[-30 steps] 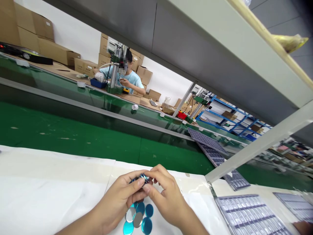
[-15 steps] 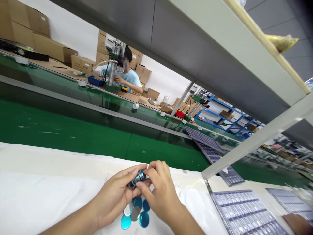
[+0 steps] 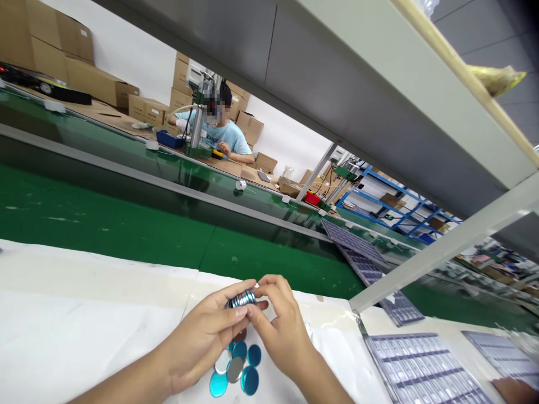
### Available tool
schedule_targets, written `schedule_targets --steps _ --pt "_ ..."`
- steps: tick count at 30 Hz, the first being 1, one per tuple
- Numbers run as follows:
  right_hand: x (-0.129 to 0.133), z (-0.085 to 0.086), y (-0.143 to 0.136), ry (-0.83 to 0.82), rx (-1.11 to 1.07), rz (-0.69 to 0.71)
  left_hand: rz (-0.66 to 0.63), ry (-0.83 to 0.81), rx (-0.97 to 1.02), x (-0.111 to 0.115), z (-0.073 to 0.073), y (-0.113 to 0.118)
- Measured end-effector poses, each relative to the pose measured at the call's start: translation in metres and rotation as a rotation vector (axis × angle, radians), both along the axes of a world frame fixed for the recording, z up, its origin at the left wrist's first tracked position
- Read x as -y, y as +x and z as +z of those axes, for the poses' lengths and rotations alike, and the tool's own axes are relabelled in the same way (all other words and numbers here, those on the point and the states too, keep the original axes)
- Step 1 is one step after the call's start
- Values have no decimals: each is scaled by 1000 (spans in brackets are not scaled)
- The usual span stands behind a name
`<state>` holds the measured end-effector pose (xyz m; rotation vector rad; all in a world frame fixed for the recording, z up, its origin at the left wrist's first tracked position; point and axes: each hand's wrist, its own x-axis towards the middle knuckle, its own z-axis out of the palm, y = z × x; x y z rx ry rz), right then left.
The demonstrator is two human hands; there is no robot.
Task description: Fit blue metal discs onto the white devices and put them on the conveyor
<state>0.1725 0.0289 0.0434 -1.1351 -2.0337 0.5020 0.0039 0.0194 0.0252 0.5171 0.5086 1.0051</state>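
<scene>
A short stack of shiny round discs (image 3: 241, 299), silver with blue edges, lies sideways between my two hands. My left hand (image 3: 210, 322) is closed around it, fingers behind and thumb in front. At the stack's right end, my right hand (image 3: 280, 320) pinches with thumb and fingers; the discs' far end is partly covered by its fingertips. Below the hands, several loose discs lie on the white table surface (image 3: 105, 325): blue ones such as the blue disc (image 3: 250, 381), plus a grey disc (image 3: 234, 370) and a whitish disc (image 3: 223, 361).
Clear compartment trays (image 3: 425, 365) lie at the right, near another person's hand (image 3: 516, 390). A slanted white post (image 3: 442, 252) rises from the table edge to an overhead shelf (image 3: 337, 84). Beyond the green conveyor belt (image 3: 147, 224), a co-worker (image 3: 231, 137) sits at a press machine (image 3: 197, 118).
The discs in my hands now line up in a neater row, and my left thumb has moved right along them. The view has shifted slightly. The co-worker's arm has lowered from the press.
</scene>
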Motion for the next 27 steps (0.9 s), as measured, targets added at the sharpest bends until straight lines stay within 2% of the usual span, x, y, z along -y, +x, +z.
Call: schedule_targets --steps 4,9,12,14,16,20,23,27 --pt "2 4 0 -25 -14 46 48 2 -35 -1 -2 2" --pt "4 3 0 -35 31 85 163 -89 -43 -5 2 2" --pt "2 7 4 -8 1 -27 249 -125 -28 -8 5 0" --pt "3 15 10 -40 14 -119 292 -137 -37 -11 7 -1" --pt "8 27 15 -161 160 -134 328 -134 -48 -14 9 -4" --pt "26 40 16 -454 581 -15 394 -114 -37 -23 10 -11" --pt "39 32 10 -553 717 19 403 -98 -20 -28 8 -16" --pt "48 18 4 -549 743 -44 389 -78 0 -33 5 -19"
